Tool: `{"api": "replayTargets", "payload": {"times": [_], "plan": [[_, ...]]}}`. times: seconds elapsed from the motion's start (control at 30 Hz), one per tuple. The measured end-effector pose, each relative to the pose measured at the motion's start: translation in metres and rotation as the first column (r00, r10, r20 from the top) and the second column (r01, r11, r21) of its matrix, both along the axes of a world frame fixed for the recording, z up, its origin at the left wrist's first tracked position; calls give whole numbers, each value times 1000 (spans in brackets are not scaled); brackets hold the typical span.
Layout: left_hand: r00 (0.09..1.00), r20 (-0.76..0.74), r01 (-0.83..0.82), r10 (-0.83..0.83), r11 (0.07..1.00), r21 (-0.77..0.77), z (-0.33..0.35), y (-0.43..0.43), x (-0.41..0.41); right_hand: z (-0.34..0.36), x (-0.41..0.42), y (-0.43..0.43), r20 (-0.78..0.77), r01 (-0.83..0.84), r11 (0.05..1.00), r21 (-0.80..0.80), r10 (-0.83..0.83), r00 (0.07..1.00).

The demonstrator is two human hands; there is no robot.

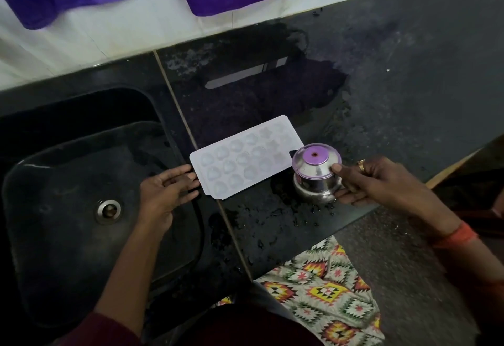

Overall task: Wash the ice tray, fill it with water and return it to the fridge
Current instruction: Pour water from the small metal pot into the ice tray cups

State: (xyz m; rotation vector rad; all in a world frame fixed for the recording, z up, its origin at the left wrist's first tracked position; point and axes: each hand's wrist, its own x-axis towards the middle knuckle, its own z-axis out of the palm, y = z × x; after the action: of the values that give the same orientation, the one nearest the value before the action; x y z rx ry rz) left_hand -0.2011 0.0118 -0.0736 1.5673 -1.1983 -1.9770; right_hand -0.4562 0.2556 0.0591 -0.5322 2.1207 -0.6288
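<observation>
Your left hand [169, 190] has its fingers straight, the tips touching the left end of the white ice tray [245, 157]. The tray lies flat on the wet black counter [395, 100], just beside the sink [54, 171]. Your right hand [365, 182] grips a small steel vessel [316, 173] at the tray's right end.

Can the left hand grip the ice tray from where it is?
Probably yes: the left hand lies open at the left end of the ice tray, fingertips at its edge, nothing between. The steel container in the right hand is at the other end.
</observation>
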Motion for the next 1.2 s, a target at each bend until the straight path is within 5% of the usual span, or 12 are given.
{"api": "replayTargets", "payload": {"times": [1.2], "plan": [[1000,5,-13,13,1000,14,-3,-3,2,5,-6,-19,40,21,997,-72,-18,999]]}}
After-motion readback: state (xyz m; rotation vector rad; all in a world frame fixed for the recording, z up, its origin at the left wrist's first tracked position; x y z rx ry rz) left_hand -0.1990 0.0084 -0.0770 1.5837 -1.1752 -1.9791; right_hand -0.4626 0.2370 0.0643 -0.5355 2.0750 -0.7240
